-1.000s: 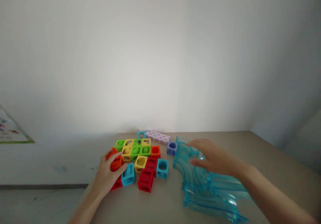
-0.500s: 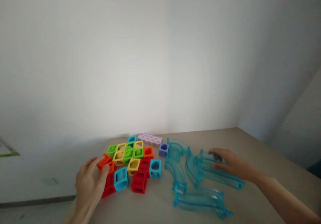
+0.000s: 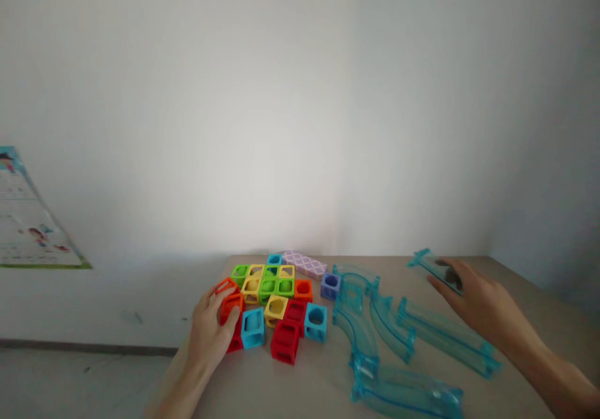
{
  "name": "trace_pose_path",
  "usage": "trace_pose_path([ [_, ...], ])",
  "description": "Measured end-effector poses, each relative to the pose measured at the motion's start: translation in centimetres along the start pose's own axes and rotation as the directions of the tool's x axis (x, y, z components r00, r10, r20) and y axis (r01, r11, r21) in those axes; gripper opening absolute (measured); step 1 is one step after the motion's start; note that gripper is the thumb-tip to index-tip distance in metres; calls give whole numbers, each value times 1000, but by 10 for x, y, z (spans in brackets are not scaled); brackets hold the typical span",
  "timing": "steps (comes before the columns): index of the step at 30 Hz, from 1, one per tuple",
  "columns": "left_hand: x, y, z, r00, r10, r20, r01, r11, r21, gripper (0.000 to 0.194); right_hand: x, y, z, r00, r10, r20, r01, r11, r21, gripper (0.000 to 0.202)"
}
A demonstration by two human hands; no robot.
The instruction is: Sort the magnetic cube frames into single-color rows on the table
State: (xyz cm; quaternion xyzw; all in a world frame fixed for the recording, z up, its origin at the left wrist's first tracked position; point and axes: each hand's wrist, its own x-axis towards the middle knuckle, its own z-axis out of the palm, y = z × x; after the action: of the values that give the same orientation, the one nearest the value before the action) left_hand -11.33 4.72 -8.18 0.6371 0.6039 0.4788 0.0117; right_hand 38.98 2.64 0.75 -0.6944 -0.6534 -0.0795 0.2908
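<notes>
My left hand [image 3: 210,328] curls around two orange hollow cube blocks [image 3: 233,305] at the left side of the group, fingers behind and thumb in front. Under the thumb a red block shows in part, and beside it lies a light blue cube block [image 3: 253,328]. Raised above the table, my right hand [image 3: 475,300] pinches a see-through blue track piece [image 3: 434,265] between thumb and fingers. Its near end is hidden in the hand. Below it rests a long straight track piece [image 3: 447,338].
Yellow, green and red cube blocks [image 3: 285,342] crowd the left of the table [image 3: 309,388]. Curved track pieces [image 3: 356,328] lie in the middle, near a purple cube block [image 3: 330,286]. A patterned purple box [image 3: 304,264] lies along the wall. A poster [image 3: 37,225] hangs at left.
My right hand has lifted one track piece off the table, away from the straight piece beside it. My left hand stays at the orange blocks. The view has turned left.
</notes>
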Motion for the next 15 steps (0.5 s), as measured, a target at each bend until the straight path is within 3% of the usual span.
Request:
trace_pose_path([
  [1, 1, 12, -3, 998, 22, -64, -21, 1000, 12, 33, 0, -24, -4, 1000, -12, -3, 12, 999, 52, 44],
  [3, 4, 44, -5, 992, 68, -105, -76, 994, -73, 33, -2, -83, -6, 991, -75, 111, 42, 962, 271, 41],
  [5, 12, 79, 0, 993, 110, 47, -92, 956, -278, 40, -2, -147, 3, 958, -200, 204, 74, 863, 500, 32],
  [7, 26, 107, 12, 968, 78, 237, 51, 868, -494, 47, 3, -204, 22, 903, -340, 264, 94, 754, 650, 24],
  [8, 34, 117, 19, 959, 41, 282, 119, 842, -527, 48, 8, -227, 34, 886, -356, 296, 88, 756, 648, 23],
  [11, 65, 121, 40, 935, -182, 303, 304, 851, -428, 47, 32, -267, 73, 899, -284, 335, 56, 831, 554, 18],
  [15, 99, 84, 51, 915, -312, 257, 388, 853, -349, 36, 68, -270, 114, 889, -155, 430, -9, 935, 356, 27],
])
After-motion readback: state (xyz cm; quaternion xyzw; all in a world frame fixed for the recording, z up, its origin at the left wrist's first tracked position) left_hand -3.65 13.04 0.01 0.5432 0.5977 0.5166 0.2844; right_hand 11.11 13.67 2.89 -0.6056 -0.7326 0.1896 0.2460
